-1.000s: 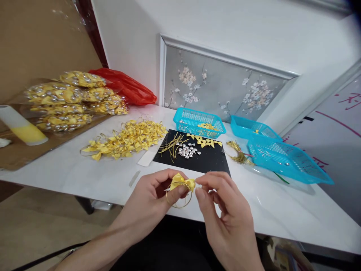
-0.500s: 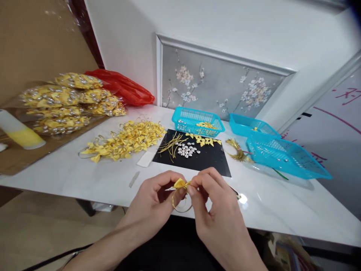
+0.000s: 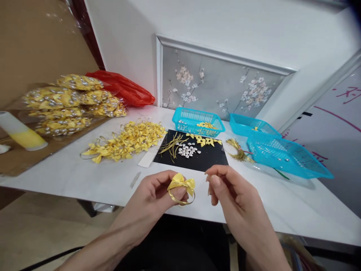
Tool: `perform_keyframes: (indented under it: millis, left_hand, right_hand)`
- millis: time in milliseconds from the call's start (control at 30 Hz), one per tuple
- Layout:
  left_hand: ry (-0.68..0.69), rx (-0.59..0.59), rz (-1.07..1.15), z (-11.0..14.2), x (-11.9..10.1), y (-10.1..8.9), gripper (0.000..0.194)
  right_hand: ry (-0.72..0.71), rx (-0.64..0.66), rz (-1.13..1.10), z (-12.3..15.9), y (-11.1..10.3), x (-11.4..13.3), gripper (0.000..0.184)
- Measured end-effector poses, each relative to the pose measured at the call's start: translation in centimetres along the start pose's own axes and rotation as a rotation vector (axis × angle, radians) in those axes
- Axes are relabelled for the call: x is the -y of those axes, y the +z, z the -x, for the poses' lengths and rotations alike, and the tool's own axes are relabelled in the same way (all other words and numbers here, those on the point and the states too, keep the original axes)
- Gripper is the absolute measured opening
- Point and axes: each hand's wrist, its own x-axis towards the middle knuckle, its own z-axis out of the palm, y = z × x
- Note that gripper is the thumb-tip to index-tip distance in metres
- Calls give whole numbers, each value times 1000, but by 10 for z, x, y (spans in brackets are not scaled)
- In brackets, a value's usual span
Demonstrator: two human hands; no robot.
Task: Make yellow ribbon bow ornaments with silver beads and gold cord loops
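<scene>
One yellow bow (image 3: 179, 179) sat pinched in the left hand (image 3: 157, 195) over the table's (image 3: 296, 210) near edge; the right hand (image 3: 239, 192), just beside, looked empty, fingers loosely parted. Slack pressure could skew the bow; farther off, a knock could scatter silver beads (image 3: 187, 151).

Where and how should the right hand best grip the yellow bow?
Pinch the yellow bow by its right lobe, probably best from the right: that lobe juts free toward the right hand, while the left hand grips nearer the middle and the gold wire loop curves below.
</scene>
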Motion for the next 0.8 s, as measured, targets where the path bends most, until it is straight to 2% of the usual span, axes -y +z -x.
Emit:
perform_keyframes:
  millis: [200,367,467,500,533,600,667,800]
  left_hand:
    - [35,31,-101,-3,4,2,12]
    - [132,-14,-291,-11,6,-4,21]
    - [180,-44,-406,-15,7,-9,8]
    - [197,-58,-437,-16,8,-10,6]
    - [219,-75,-457,-17,8,-11,5]
    - [273,-104,-465,-17,10,-12,7]
    - [311,-121,-450,-18,12,-11,10]
    - [285,-152,-413,-16,14,-8,13]
  right_hand:
    - [56,103,-132,-3,14,-1,13]
    - [58,139,-78,-10,18,-14,9]
    - [65,105,199,-14,6,-40,19]
    - [80,21,384,-14,0,-51,22]
    - [115,-49,475,-14,-6,-63,24]
    - [166,-116,597,-10,-20,-85,25]
    - [202,-128,683,-4,-29,-101,22]
    - [198,-108,746,6,-31,-112,18]
